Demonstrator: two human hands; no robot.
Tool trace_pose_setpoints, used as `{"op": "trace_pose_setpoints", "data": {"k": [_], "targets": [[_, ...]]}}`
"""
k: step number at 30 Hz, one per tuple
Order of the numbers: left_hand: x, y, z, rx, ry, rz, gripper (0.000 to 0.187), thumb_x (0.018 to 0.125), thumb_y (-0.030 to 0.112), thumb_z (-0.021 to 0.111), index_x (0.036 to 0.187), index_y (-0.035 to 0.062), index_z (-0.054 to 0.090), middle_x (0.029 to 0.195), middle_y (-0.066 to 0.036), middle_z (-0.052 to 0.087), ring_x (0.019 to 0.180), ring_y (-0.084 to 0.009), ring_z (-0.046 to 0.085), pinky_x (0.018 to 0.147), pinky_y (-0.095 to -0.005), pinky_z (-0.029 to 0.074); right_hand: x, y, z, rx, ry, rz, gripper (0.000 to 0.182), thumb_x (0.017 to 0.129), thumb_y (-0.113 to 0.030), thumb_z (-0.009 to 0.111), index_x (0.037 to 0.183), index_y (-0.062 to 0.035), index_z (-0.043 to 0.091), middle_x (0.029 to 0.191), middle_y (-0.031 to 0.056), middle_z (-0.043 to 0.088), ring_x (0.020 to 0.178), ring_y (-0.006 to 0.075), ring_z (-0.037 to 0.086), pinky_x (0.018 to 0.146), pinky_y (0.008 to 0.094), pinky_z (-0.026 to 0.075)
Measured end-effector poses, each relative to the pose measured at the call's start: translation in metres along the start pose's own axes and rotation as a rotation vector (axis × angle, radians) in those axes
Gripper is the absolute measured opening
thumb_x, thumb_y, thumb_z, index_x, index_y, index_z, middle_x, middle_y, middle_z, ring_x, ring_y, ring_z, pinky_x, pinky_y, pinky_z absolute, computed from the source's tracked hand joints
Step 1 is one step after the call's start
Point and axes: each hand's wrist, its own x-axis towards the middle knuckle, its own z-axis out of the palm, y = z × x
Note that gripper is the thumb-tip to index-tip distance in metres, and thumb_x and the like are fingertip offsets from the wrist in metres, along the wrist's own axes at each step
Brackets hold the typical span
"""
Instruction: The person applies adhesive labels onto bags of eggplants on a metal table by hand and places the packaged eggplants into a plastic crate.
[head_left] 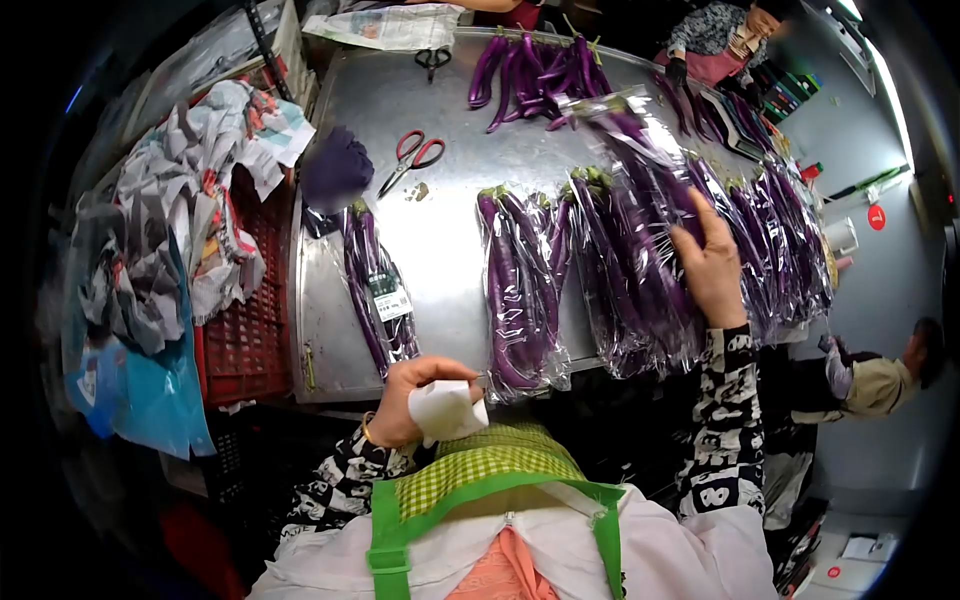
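Observation:
My left hand [408, 402], near the table's front edge, is closed on a white piece of paper [447, 410], which looks like a folded strip of labels. Just beyond it lies a clear bag of eggplants with a printed label [388, 298]. My right hand [712, 262] grips a bag of long purple eggplants [645, 190] from its right side; the bag's upper end is blurred and lies over other bags. More bagged eggplants [775, 240] are packed to the right of that hand. Another bag of eggplants [522, 290] lies between my two hands.
Red-handled scissors [410, 160], black scissors [432, 62] and a dark purple bundle [338, 168] lie on the metal table [440, 240]. Loose eggplants [535, 75] are piled at the back. Crumpled paper [190, 180] tops a red crate [245, 330] at left. Other people stand around.

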Motion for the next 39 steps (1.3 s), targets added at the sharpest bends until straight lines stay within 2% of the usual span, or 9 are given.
{"op": "trace_pose_setpoints", "data": {"k": [6, 9, 11, 15, 22, 28, 35, 37, 39], "targets": [[-0.036, -0.005, 0.001, -0.079, 0.118, 0.059, 0.023, 0.076, 0.002, 0.074, 0.097, -0.0020, 0.065, 0.088, -0.007, 0.068, 0.082, -0.0122, 0.066, 0.073, -0.0239, 0.054, 0.015, 0.093, 0.049, -0.837, -0.095, 0.252, 0.056, 0.085, -0.033, 0.062, 0.135, -0.0194, 0.042, 0.131, 0.0221, 0.042, 0.120, 0.0405, 0.041, 0.087, 0.0638, 0.034], [-0.039, -0.023, 0.001, 0.118, 0.155, 0.058, 0.028, 0.077, 0.006, 0.074, 0.101, -0.0022, 0.063, 0.096, -0.008, 0.066, 0.086, -0.0118, 0.064, 0.074, -0.0238, 0.052, -0.014, 0.040, 0.067, -0.643, 0.172, -0.204, 0.067, 0.082, -0.031, 0.067, 0.134, -0.0007, 0.039, 0.134, 0.0241, 0.041, 0.123, 0.0382, 0.041, 0.095, 0.0540, 0.036], [-0.031, -0.045, -0.001, 0.492, 0.282, 0.265, 0.035, 0.074, 0.007, 0.074, 0.106, -0.0010, 0.061, 0.109, -0.013, 0.063, 0.085, -0.0187, 0.066, 0.072, -0.0291, 0.053, -0.047, 0.014, 0.106, -0.145, 0.014, -0.299, 0.068, 0.081, -0.033, 0.067, 0.131, 0.0035, 0.040, 0.130, 0.0233, 0.045, 0.116, 0.0379, 0.047, 0.092, 0.0481, 0.040], [-0.023, -0.065, 0.004, 0.983, 0.635, 0.330, 0.039, 0.071, 0.009, 0.072, 0.108, 0.0025, 0.061, 0.120, -0.019, 0.056, 0.086, -0.0298, 0.066, 0.072, -0.0349, 0.053, -0.096, -0.056, 0.168, -0.067, -0.555, -0.032, 0.081, 0.070, -0.047, 0.073, 0.127, 0.0015, 0.043, 0.106, 0.0235, 0.049, 0.094, 0.0364, 0.050, 0.082, 0.0456, 0.042], [-0.041, -0.090, -0.046, 1.223, 0.718, 0.035, 0.027, 0.066, 0.008, 0.063, 0.092, 0.0121, 0.068, 0.127, -0.006, 0.055, 0.088, -0.0320, 0.064, 0.075, -0.0395, 0.050, -0.104, -0.080, 0.208, -0.147, -0.422, 0.025, 0.079, 0.061, -0.027, 0.071, 0.129, -0.0040, 0.039, 0.106, 0.0236, 0.042, 0.100, 0.0382, 0.040, 0.087, 0.0472, 0.037], [-0.060, -0.071, -0.062, 1.198, 0.624, 0.248, 0.029, 0.068, 0.008, 0.068, 0.097, 0.0073, 0.067, 0.124, -0.011, 0.058, 0.094, -0.0330, 0.063, 0.077, -0.0391, 0.051, -0.084, -0.125, 0.212, -0.019, -0.587, 0.096, 0.073, 0.070, -0.034, 0.064, 0.131, -0.0022, 0.041, 0.107, 0.0262, 0.044, 0.101, 0.0397, 0.043, 0.087, 0.0475, 0.041], [-0.101, -0.018, 0.010, 1.104, -0.015, 0.558, 0.021, 0.072, 0.011, 0.073, 0.090, 0.0021, 0.067, 0.084, -0.010, 0.069, 0.071, -0.0257, 0.068, 0.058, -0.0315, 0.054, -0.129, -0.162, 0.241, -0.007, -0.653, -0.230, 0.054, 0.070, -0.042, 0.068, 0.112, -0.0086, 0.060, 0.119, 0.0239, 0.043, 0.110, 0.0383, 0.042, 0.086, 0.0468, 0.041], [-0.096, -0.014, 0.013, 1.045, -0.050, 0.587, 0.023, 0.072, 0.015, 0.074, 0.089, 0.0021, 0.067, 0.083, -0.010, 0.069, 0.070, -0.0248, 0.068, 0.056, -0.0305, 0.053, -0.138, -0.147, 0.248, 0.246, -0.420, -0.296, 0.048, 0.077, -0.030, 0.065, 0.118, -0.0077, 0.056, 0.123, 0.0242, 0.042, 0.111, 0.0360, 0.046, 0.085, 0.0459, 0.046], [-0.085, -0.014, 0.013, 0.987, -0.058, 0.671, 0.020, 0.070, 0.010, 0.069, 0.089, 0.0036, 0.067, 0.084, -0.010, 0.069, 0.067, -0.0234, 0.067, 0.055, -0.0303, 0.052, -0.132, -0.125, 0.236, 0.896, -0.459, 0.119, 0.042, 0.083, -0.017, 0.059, 0.123, -0.0051, 0.053, 0.124, 0.0223, 0.044, 0.106, 0.0296, 0.052, 0.081, 0.0385, 0.051]]}}
